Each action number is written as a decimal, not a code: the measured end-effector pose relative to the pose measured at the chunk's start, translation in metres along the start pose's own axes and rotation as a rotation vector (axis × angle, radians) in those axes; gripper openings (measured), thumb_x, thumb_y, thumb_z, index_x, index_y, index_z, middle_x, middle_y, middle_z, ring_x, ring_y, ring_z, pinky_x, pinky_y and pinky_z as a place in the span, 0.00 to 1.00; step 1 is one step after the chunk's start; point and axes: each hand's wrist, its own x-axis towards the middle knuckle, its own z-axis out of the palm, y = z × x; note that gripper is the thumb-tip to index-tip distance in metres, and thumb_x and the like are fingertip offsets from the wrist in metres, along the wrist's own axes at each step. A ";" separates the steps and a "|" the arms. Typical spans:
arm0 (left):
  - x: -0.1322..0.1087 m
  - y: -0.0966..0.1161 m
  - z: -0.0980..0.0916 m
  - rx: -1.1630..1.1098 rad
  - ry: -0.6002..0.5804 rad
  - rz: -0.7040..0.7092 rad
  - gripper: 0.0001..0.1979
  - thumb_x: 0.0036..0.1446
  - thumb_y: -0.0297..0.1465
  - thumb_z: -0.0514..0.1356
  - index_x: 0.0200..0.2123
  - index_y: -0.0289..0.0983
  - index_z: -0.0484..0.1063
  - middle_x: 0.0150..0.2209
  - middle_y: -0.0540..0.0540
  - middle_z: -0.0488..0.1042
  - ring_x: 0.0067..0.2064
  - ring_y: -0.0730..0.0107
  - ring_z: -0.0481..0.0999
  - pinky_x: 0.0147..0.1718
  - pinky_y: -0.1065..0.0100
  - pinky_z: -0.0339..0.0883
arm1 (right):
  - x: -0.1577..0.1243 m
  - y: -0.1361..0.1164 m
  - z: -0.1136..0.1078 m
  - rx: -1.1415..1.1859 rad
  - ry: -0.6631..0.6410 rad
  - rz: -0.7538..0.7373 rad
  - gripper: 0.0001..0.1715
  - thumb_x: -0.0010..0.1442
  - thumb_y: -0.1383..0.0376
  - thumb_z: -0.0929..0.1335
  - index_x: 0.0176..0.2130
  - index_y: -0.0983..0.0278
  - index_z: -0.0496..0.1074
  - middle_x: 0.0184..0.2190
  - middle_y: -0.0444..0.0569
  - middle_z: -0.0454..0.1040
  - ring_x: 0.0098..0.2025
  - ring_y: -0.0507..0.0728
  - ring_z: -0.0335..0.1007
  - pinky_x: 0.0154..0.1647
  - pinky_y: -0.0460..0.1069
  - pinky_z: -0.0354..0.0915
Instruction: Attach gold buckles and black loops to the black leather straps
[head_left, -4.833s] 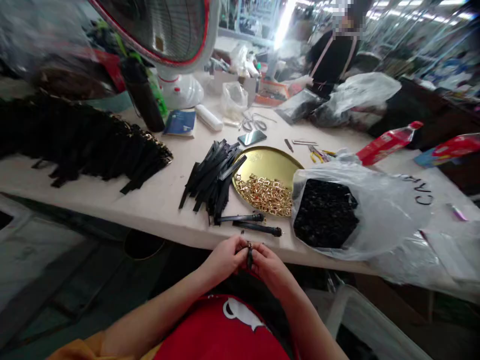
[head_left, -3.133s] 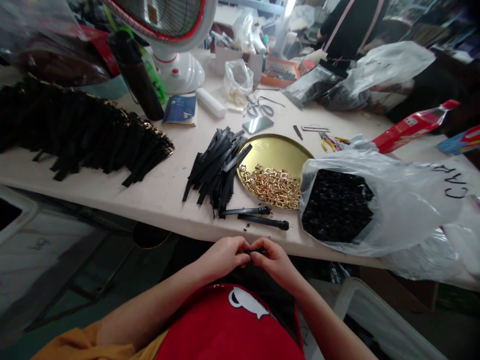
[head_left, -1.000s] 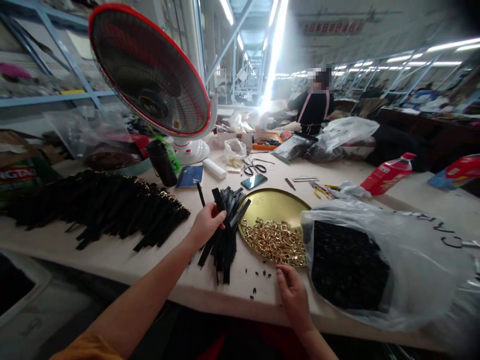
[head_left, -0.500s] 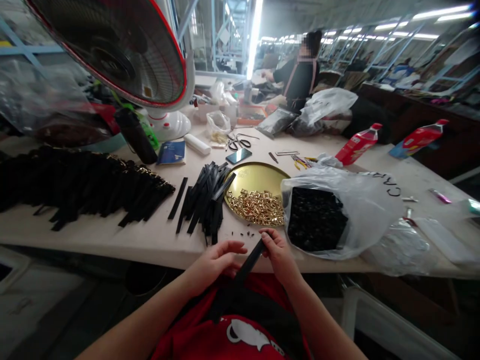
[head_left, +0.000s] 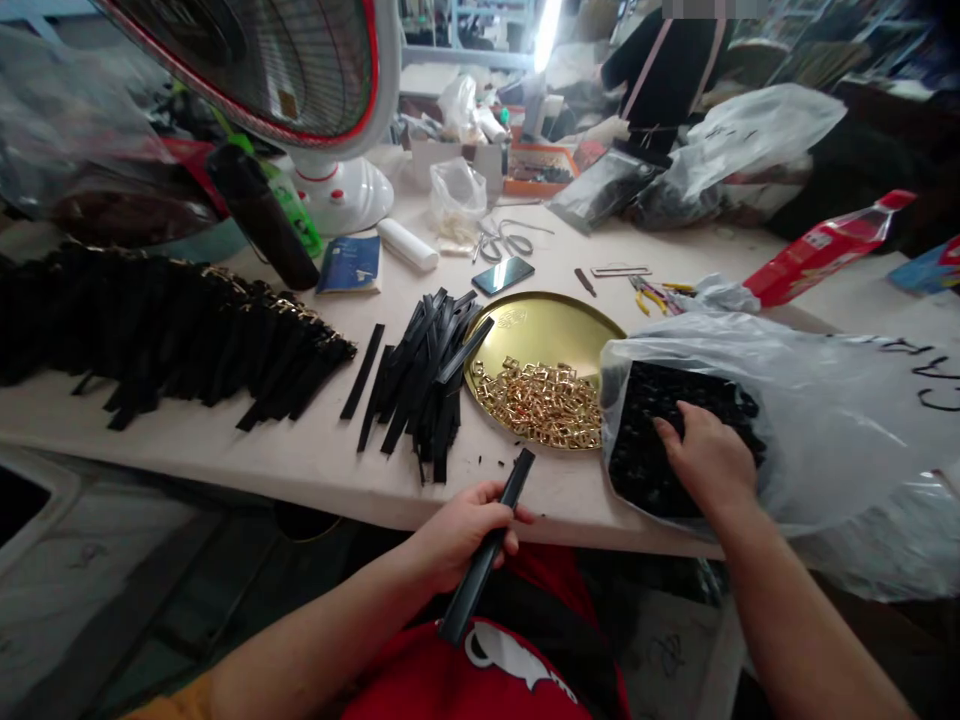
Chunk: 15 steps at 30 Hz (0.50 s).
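A black strap (head_left: pixel 486 550) slants up in front of my red top, with my left hand (head_left: pixel 480 525) wrapped round it near its middle. The strap's upper end points at the table edge. Over the mouth of a clear plastic bag, my right hand (head_left: pixel 709 460) reaches down to a heap of small black pieces (head_left: pixel 652 465). Its thumb and forefinger are apart; the other fingers are partly hidden. Gold-coloured metal buckles (head_left: pixel 544 405) lie on the near half of a round golden tray (head_left: pixel 555 325), between the bag and a pile of black straps (head_left: pixel 420 385).
Black straps with gold fittings (head_left: pixel 187 350) cover the table's left side. A fan (head_left: pixel 341 195) stands behind them. Farther back are a phone (head_left: pixel 504 276), scissors (head_left: pixel 502 240), pliers (head_left: pixel 649 295) and a red bottle (head_left: pixel 832 250). A person (head_left: pixel 667 70) is beyond the table.
My right hand has left the strap's upper end and moved right, over the bag of black pieces. My left hand has closed round the strap. The view has tilted down.
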 end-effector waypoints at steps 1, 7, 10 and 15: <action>0.002 0.001 0.000 -0.012 0.000 -0.007 0.09 0.46 0.26 0.54 0.35 0.34 0.65 0.21 0.52 0.67 0.15 0.82 0.59 0.12 0.78 0.50 | 0.005 0.002 0.003 -0.043 -0.020 -0.044 0.25 0.59 0.56 0.58 0.48 0.70 0.67 0.42 0.62 0.71 0.38 0.63 0.68 0.35 0.55 0.61; 0.011 0.008 -0.002 -0.084 -0.010 -0.037 0.11 0.46 0.25 0.54 0.36 0.33 0.65 0.23 0.50 0.68 0.16 0.83 0.60 0.12 0.79 0.51 | 0.006 -0.008 0.005 -0.104 -0.130 -0.209 0.19 0.59 0.61 0.58 0.41 0.66 0.73 0.40 0.56 0.72 0.35 0.60 0.68 0.33 0.52 0.61; 0.014 0.012 -0.004 -0.122 -0.023 -0.049 0.12 0.46 0.25 0.55 0.38 0.34 0.64 0.27 0.49 0.69 0.17 0.83 0.62 0.12 0.79 0.51 | 0.002 -0.005 0.000 -0.093 -0.083 -0.239 0.18 0.59 0.61 0.60 0.37 0.67 0.74 0.40 0.56 0.73 0.39 0.61 0.68 0.37 0.53 0.62; 0.016 0.018 -0.006 -0.124 -0.020 -0.070 0.09 0.46 0.26 0.56 0.35 0.34 0.64 0.30 0.48 0.70 0.18 0.84 0.63 0.12 0.80 0.51 | 0.002 0.002 -0.006 -0.088 -0.064 -0.282 0.16 0.59 0.60 0.61 0.34 0.68 0.74 0.40 0.55 0.73 0.41 0.61 0.67 0.42 0.53 0.61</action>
